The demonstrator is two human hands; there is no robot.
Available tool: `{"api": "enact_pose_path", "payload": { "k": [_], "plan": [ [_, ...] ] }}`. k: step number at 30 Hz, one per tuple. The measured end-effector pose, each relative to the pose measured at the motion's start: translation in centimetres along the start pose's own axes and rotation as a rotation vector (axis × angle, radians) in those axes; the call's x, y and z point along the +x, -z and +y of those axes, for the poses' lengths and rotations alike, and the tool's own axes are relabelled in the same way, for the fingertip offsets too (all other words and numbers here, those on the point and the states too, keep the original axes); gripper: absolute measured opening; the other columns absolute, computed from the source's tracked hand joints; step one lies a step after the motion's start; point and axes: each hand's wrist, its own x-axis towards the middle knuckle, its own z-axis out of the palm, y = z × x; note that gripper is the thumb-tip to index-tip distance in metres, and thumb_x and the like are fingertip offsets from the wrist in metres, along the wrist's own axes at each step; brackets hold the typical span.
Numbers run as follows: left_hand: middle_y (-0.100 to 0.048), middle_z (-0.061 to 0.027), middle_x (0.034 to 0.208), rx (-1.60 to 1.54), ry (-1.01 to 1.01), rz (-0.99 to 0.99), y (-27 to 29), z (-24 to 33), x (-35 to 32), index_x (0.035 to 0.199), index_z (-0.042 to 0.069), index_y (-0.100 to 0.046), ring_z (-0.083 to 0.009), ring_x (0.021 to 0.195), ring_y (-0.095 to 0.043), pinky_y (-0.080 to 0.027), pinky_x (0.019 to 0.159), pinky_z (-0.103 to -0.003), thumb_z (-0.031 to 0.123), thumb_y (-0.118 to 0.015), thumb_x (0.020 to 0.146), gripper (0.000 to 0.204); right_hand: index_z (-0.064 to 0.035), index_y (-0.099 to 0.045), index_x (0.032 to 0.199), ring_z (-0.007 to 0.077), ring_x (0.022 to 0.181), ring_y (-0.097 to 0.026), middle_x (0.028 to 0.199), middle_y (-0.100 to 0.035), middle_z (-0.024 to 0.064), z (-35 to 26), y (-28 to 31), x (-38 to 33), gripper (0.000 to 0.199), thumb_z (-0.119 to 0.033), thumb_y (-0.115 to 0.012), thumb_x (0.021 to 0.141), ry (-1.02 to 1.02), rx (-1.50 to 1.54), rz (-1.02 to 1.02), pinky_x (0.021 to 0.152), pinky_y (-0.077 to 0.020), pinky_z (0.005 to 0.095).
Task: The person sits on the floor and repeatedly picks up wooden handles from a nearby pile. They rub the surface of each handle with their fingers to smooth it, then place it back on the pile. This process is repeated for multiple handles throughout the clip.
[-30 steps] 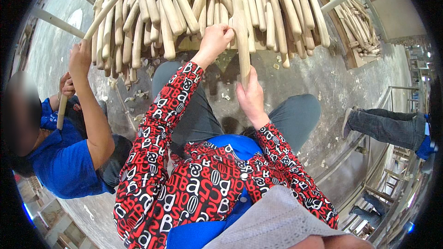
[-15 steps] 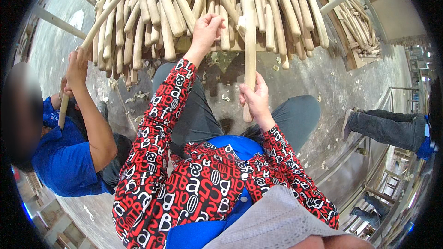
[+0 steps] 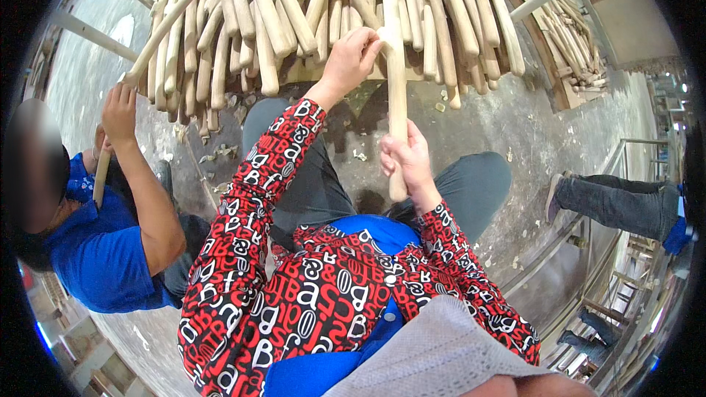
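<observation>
A long, pale wooden pole with a rounded lower end stands lengthwise before me, its far end over a pile of similar wooden poles. My right hand is wrapped round it near the lower end. My left hand is closed in a pinch at the pole's left side, higher up. Its fingertips meet a small pale patch on the wood, and whatever they hold is too small to make out. Several poles in the pile carry small pale pieces along their length.
At my left a person in a blue shirt grips another wooden pole. Pale scraps litter the grey floor. More sticks lie at the far right. A metal frame and a standing person's legs are to the right.
My left hand has moved right, from beside the pole to touching its side. The pole has shifted slightly toward me in my right hand. The neighbour's upper hand has slid down a little.
</observation>
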Motion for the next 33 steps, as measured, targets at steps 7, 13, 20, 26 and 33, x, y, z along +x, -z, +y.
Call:
{"api": "enact_pose_path", "payload": {
  "k": [7,13,20,26,33],
  "plan": [
    [-0.060,-0.0053,0.077,-0.417,0.340,0.094,2.1,-1.2,1.0,0.107,0.004,-0.057,-0.0085,0.068,-0.055,-0.045,0.058,-0.024,0.021,-0.056,0.093,0.022,-0.0031,-0.031,0.137,0.0086,0.042,-0.041,0.073,-0.047,0.0067,-0.6,2.8,-0.7,0.057,-0.009,-0.055,0.086,-0.111,0.402,-0.324,0.036,-0.0380,0.0233],
    [-0.065,-0.0096,0.083,0.067,-0.021,-0.168,1.3,0.8,0.0,0.094,0.005,-0.064,-0.0230,0.071,-0.062,-0.050,0.063,-0.032,0.016,-0.066,0.084,0.016,-0.0034,-0.035,0.130,0.0099,0.043,-0.046,0.073,-0.050,0.0049,-0.7,1.7,-0.9,0.051,-0.006,-0.058,0.085,-0.049,0.095,-0.118,0.037,-0.0405,0.0238],
    [-0.063,-0.0117,0.078,0.316,-0.181,-0.223,0.2,0.9,-0.4,0.086,0.004,-0.062,-0.0315,0.073,-0.061,-0.050,0.064,-0.037,0.015,-0.062,0.083,0.011,-0.0055,-0.039,0.119,0.0101,0.044,-0.048,0.073,-0.051,0.0029,0.1,0.6,-0.7,0.039,-0.003,-0.058,0.085,0.063,-0.190,0.068,0.037,-0.0418,0.0252],
    [-0.063,-0.0114,0.077,0.188,-0.106,-0.207,1.0,0.0,-0.2,0.089,0.006,-0.063,-0.0261,0.068,-0.061,-0.049,0.061,-0.035,0.017,-0.063,0.084,0.012,-0.0048,-0.036,0.129,0.0096,0.043,-0.046,0.072,-0.049,0.0044,-0.5,1.8,-1.1,0.050,-0.003,-0.059,0.084,-0.063,0.061,-0.090,0.037,-0.0407,0.0250],
    [-0.064,-0.0019,0.077,-0.643,0.699,-0.420,1.8,0.1,0.6,0.096,0.003,-0.064,-0.0057,0.061,-0.053,-0.043,0.054,-0.023,0.021,-0.066,0.086,0.021,-0.0057,-0.031,0.138,0.0088,0.041,-0.043,0.070,-0.047,0.0042,-0.9,4.0,-1.7,0.064,-0.008,-0.063,0.082,-0.122,0.136,-0.208,0.036,-0.0387,0.0239]
  ]
}}
